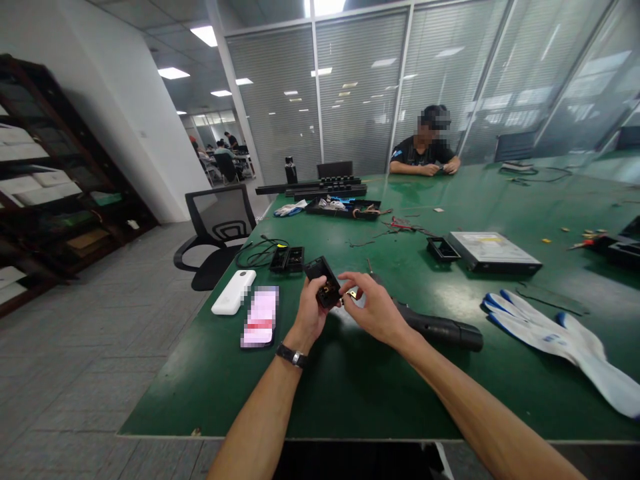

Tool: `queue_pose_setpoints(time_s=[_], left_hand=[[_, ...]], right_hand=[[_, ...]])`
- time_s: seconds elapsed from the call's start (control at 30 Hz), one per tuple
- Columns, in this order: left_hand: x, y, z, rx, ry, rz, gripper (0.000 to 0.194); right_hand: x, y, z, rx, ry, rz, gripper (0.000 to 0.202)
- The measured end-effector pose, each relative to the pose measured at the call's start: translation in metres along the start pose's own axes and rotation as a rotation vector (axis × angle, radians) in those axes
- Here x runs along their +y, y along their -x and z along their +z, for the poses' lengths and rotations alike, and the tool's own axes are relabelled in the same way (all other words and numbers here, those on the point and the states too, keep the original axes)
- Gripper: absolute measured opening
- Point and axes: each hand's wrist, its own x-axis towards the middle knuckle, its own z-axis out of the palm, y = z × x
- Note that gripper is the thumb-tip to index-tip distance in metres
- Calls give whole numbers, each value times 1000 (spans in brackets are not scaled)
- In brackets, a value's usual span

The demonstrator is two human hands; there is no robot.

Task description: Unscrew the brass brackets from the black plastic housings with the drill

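My left hand [311,312] grips an open black plastic casing [316,268], tilted up above the green table, with its thumb over the inside. Small copper-coloured parts show within the casing. Close beside its right edge, my right hand [375,308] pinches a small shiny metal piece [353,294] between thumb and fingers. Under and behind the right hand lies a black power screwdriver [445,329], partly hidden by the hand, its thin bit pointing away. Another open black casing [287,259] with a cable beside it rests left of my hands.
Left on the green table [200,400] lie a white power bank [233,292] and a phone [261,316]. To the right are white-blue gloves [550,337], a disc drive [493,250] and a small black frame [443,249]. A parts tray [343,209] stands farther back; a person [425,150] sits opposite.
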Motion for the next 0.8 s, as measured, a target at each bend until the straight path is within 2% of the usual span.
queue_pose_setpoints(time_s=[0.1, 0.23, 0.33, 0.47, 0.67, 0.8], left_hand=[[-3, 0, 1, 12, 28, -33, 57], [-12, -2, 2, -1, 34, 25, 68], [-18, -5, 1, -8, 4, 76, 66], [-21, -6, -2, 7, -176, 215, 59], [-22, -7, -3, 49, -285, 223, 62], [-22, -6, -3, 41, -381, 278, 59]], right_hand=[[-3, 1, 0, -14, 83, -76, 36], [-11, 2, 2, -49, 221, -159, 37], [-17, 4, 4, -59, 294, -178, 38], [-19, 4, 5, -56, 378, -194, 41], [-15, 3, 4, 74, 279, -230, 27], [-12, 3, 6, 42, 229, -213, 37]])
